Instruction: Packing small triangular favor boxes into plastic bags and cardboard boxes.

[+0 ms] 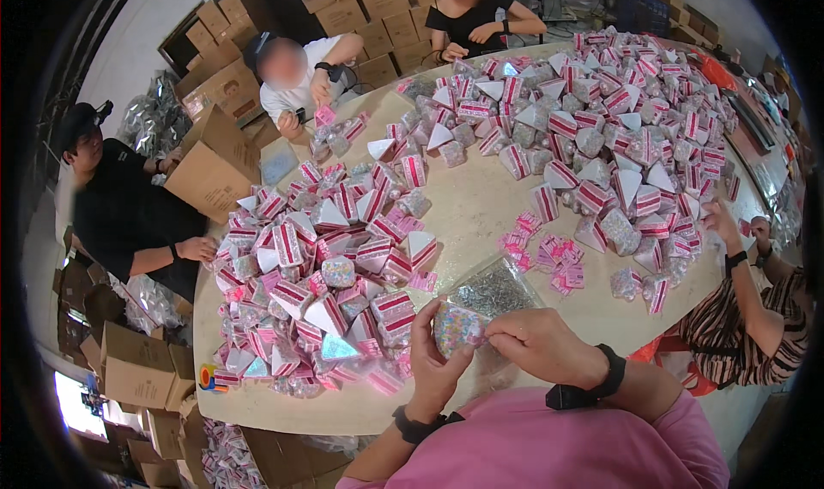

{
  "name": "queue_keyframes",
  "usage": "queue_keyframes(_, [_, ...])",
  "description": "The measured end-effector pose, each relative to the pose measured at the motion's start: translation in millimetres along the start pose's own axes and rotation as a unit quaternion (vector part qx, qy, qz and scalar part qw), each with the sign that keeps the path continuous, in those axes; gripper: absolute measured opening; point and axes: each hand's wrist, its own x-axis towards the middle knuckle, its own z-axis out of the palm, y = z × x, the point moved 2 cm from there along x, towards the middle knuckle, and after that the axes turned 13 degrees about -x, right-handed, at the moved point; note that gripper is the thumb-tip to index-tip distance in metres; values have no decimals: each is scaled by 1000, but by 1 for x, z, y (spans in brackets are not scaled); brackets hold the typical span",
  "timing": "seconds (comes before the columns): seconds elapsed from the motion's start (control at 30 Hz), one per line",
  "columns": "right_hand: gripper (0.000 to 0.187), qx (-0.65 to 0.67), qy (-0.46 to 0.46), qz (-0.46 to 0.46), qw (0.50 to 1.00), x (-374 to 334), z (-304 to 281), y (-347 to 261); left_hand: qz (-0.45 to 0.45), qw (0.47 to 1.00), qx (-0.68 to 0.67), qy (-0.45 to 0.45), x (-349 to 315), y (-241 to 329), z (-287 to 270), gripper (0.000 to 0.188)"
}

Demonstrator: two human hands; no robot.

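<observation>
My left hand point(439, 364) is wrapped round a rounded block with pastel, multicoloured speckles point(453, 328), which looks glossy, as if in clear plastic. At the block's right edge, the fingers of my right hand point(541, 341) are pinched together; what they grip is too small to tell. Just beyond both hands lies a stack of clear, glittery plastic bags point(498, 285). Loose pink printed cards point(562, 261) are scattered past the bags. A heap of cake-slice-shaped packages in pink and white point(318, 274) spreads to the left of my hands.
A larger heap of similar packages point(601, 128) covers the table's point(468, 193) far right. Co-workers sit or stand around the edge, one by an open cardboard box point(215, 167). A tape roll point(209, 377) lies at the near left edge. Stacked cartons point(373, 17) line the back.
</observation>
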Motion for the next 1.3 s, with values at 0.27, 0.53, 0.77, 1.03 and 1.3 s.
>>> queue_keyframes(0.27, [13,-27,24,-1,999,-1,2,4,0,1000,4,3,1,-1,1,72])
queue_keyframes(0.53, [15,-1,-4,16,1000,-1,3,3,9,1000,10,6,0,-7,-4,72])
queue_keyframes(0.77, [12,-32,-5,13,999,-2,6,7,12,999,30,-2,-2,-5,-2,75])
queue_keyframes(1.03, [11,-77,42,4,996,-7,13,7,115,970,213,-31,-4,-5,-5,78])
queue_keyframes(1.3, [14,98,6,112,989,-5,14,17,78,980,179,-25,-3,-7,-5,78])
